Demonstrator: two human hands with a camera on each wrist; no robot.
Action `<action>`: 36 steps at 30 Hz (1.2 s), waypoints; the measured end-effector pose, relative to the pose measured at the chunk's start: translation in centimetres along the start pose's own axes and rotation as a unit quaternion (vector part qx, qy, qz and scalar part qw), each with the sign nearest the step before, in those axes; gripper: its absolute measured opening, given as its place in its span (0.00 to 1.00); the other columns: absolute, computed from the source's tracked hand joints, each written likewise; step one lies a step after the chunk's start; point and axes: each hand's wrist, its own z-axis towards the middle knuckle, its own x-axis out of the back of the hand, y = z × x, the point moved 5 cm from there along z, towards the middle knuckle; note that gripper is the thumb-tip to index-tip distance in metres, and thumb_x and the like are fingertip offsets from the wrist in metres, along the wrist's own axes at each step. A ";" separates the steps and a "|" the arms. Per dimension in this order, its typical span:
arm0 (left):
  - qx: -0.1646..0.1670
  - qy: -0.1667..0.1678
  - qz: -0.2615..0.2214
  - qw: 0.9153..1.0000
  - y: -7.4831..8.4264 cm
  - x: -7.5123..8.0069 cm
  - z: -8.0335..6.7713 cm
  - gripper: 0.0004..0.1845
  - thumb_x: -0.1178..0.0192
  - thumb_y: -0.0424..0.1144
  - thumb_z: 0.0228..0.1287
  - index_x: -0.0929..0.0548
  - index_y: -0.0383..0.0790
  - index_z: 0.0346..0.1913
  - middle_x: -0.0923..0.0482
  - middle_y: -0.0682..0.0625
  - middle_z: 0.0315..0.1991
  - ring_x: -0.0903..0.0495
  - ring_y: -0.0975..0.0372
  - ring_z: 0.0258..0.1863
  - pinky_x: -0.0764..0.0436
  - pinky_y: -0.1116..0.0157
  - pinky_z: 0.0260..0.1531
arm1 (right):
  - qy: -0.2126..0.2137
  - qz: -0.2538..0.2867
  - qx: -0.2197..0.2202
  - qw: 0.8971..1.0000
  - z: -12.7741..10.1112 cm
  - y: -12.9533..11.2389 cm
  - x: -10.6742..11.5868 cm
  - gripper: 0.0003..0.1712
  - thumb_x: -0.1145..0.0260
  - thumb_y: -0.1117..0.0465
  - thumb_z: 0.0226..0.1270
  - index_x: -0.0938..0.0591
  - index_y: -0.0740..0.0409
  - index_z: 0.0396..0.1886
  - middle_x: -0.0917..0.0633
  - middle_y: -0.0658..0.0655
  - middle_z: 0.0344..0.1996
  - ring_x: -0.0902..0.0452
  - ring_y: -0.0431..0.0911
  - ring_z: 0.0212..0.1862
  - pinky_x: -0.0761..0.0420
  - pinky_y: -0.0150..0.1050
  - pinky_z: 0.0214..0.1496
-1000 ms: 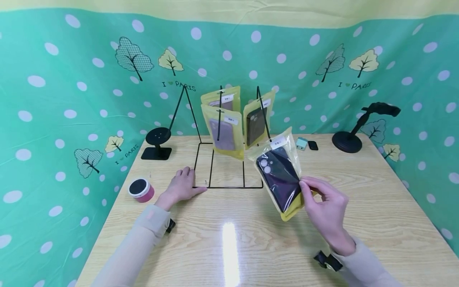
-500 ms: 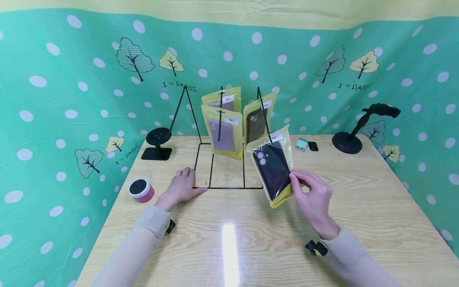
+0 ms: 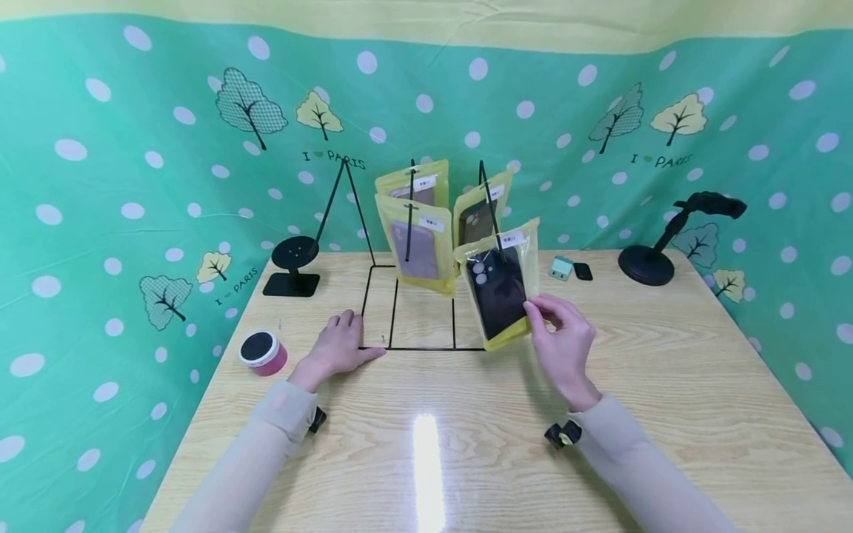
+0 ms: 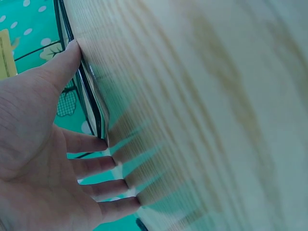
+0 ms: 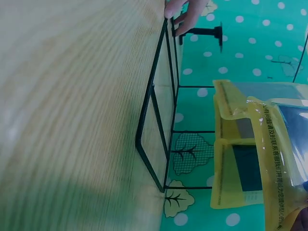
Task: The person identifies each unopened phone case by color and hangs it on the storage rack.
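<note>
1. Right hand pinches the lower right edge of a yellow pouch with a dark phone case inside, thumb and forefinger closed on it, the other fingers loosely curled.
2. Above the pinch, the pouch's top sits right at the front right peg of the black wire rack; whether the hang hole is on the peg I cannot tell.
3. Left hand lies flat and relaxed on the table, thumb against the rack's near left corner, holding nothing.
4. Behind the held pouch hang three more pouches, just beyond the grip.
5. Judgement: this is the hanging step, nearly made. The next move calls for guiding the hole squarely over the peg tip, then easing the pinch off only once the pouch hangs by itself.
</note>
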 end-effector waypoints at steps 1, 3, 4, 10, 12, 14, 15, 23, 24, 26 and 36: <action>0.000 0.000 0.000 1.000 0.0 0.0 0.0 0.48 0.41 0.65 0.58 0.34 0.22 0.61 0.39 0.28 0.62 0.37 0.36 0.56 0.32 0.42 0.51 | -0.001 0.000 -0.001 1.000 0.1 0.1 -0.2 0.06 0.29 0.68 0.57 0.13 0.65 0.36 0.15 0.55 0.36 0.18 0.45 0.35 0.22 0.29 0.39; 0.001 0.000 -0.002 1.000 0.0 0.1 0.0 0.48 0.41 0.65 0.58 0.34 0.22 0.62 0.39 0.28 0.62 0.37 0.36 0.56 0.32 0.42 0.51 | 0.001 0.002 -0.002 1.000 0.4 0.3 -0.8 0.06 0.29 0.68 0.58 0.14 0.64 0.36 0.15 0.54 0.35 0.18 0.45 0.35 0.22 0.29 0.39; 0.001 0.000 -0.002 1.000 0.1 0.1 0.0 0.48 0.41 0.65 0.58 0.34 0.22 0.62 0.39 0.28 0.62 0.37 0.37 0.56 0.32 0.42 0.51 | 0.002 0.002 -0.002 1.000 0.6 0.4 -1.0 0.06 0.29 0.68 0.58 0.14 0.64 0.36 0.15 0.54 0.34 0.18 0.45 0.34 0.22 0.30 0.39; 0.003 -0.004 -0.003 1.000 0.1 0.1 0.0 0.49 0.41 0.65 0.58 0.36 0.22 0.64 0.41 0.27 0.63 0.38 0.36 0.57 0.33 0.42 0.52 | 0.012 -0.003 0.001 1.000 1.4 1.2 -2.3 0.06 0.29 0.68 0.58 0.14 0.65 0.36 0.15 0.56 0.32 0.18 0.48 0.33 0.21 0.31 0.38; 0.003 -0.004 -0.002 1.000 0.0 0.1 0.0 0.49 0.41 0.65 0.58 0.36 0.22 0.63 0.41 0.27 0.63 0.38 0.36 0.57 0.33 0.42 0.52 | 0.012 -0.006 -0.001 1.000 1.7 1.5 -2.7 0.06 0.30 0.68 0.59 0.14 0.65 0.36 0.15 0.56 0.32 0.18 0.47 0.34 0.21 0.32 0.38; 0.002 -0.002 -0.001 1.000 0.0 0.1 0.0 0.49 0.40 0.65 0.58 0.35 0.22 0.63 0.40 0.27 0.63 0.37 0.36 0.56 0.32 0.42 0.51 | 0.013 -0.006 -0.001 1.000 2.0 1.7 -3.0 0.06 0.30 0.68 0.59 0.14 0.65 0.36 0.15 0.56 0.32 0.18 0.48 0.34 0.21 0.32 0.38; 0.002 -0.001 0.000 1.000 -0.1 0.1 0.1 0.49 0.40 0.65 0.57 0.35 0.22 0.63 0.40 0.28 0.62 0.37 0.36 0.56 0.32 0.42 0.51 | 0.014 -0.006 0.000 1.000 2.1 1.9 -3.2 0.06 0.30 0.68 0.59 0.14 0.65 0.36 0.15 0.56 0.32 0.18 0.48 0.34 0.21 0.32 0.39; 0.000 -0.003 -0.002 1.000 -0.2 -0.1 0.0 0.49 0.41 0.66 0.57 0.35 0.23 0.63 0.40 0.28 0.62 0.37 0.37 0.56 0.32 0.42 0.51 | 0.014 -0.013 0.024 1.000 2.5 2.7 -4.3 0.04 0.29 0.68 0.58 0.14 0.64 0.34 0.15 0.56 0.33 0.18 0.48 0.34 0.22 0.32 0.40; 0.000 -0.004 -0.002 1.000 -0.2 -0.2 0.0 0.49 0.41 0.66 0.57 0.35 0.23 0.63 0.40 0.28 0.62 0.37 0.37 0.56 0.32 0.42 0.51 | 0.014 -0.016 0.027 0.999 2.6 2.7 -4.3 0.04 0.29 0.68 0.58 0.14 0.64 0.34 0.15 0.56 0.33 0.18 0.48 0.35 0.21 0.33 0.41; 0.000 -0.006 -0.002 1.000 -0.1 -0.2 0.0 0.49 0.41 0.66 0.58 0.36 0.23 0.64 0.41 0.28 0.63 0.37 0.37 0.57 0.32 0.42 0.52 | 0.016 -0.026 0.033 0.999 2.6 2.9 -4.4 0.04 0.29 0.67 0.58 0.14 0.64 0.33 0.15 0.55 0.32 0.18 0.47 0.35 0.21 0.36 0.41; 0.004 -0.008 0.001 1.000 -0.2 -0.4 -0.1 0.50 0.42 0.67 0.58 0.37 0.23 0.65 0.42 0.28 0.64 0.39 0.37 0.59 0.34 0.43 0.54 | 0.010 -0.051 0.030 0.998 2.3 3.9 -3.4 0.06 0.28 0.65 0.58 0.14 0.63 0.33 0.14 0.56 0.34 0.18 0.50 0.38 0.22 0.43 0.45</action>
